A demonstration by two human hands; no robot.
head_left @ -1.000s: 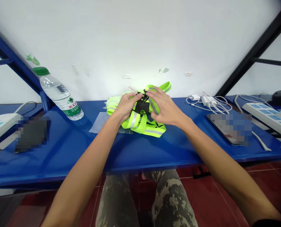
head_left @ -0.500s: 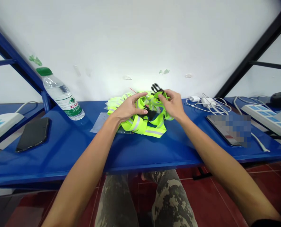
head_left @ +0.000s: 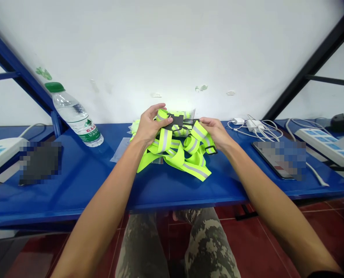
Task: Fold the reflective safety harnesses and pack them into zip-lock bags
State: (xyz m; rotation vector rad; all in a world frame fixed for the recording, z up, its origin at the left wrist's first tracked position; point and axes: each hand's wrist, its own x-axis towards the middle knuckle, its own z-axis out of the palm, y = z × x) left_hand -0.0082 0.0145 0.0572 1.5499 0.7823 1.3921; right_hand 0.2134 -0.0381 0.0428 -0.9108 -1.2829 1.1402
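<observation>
A tangle of neon yellow reflective straps with silver stripes lies on the blue shelf, and part of it is lifted in my hands. My left hand grips the straps beside a flat black plastic buckle. My right hand holds a looped stretch of strap on the other side. A small black buckle hangs just below my right hand. The lower straps rest on the shelf, and my fingers hide parts of the strap.
A water bottle with a green cap stands to the left. A clear plastic bag lies under the straps' left edge. White chargers and cables, pixelated devices and power strips sit to the right. The shelf's front edge runs below.
My hands have moved apart and lower, spreading the straps wider. The black buckle that stood up above the bundle now lies flatter near my left hand.
</observation>
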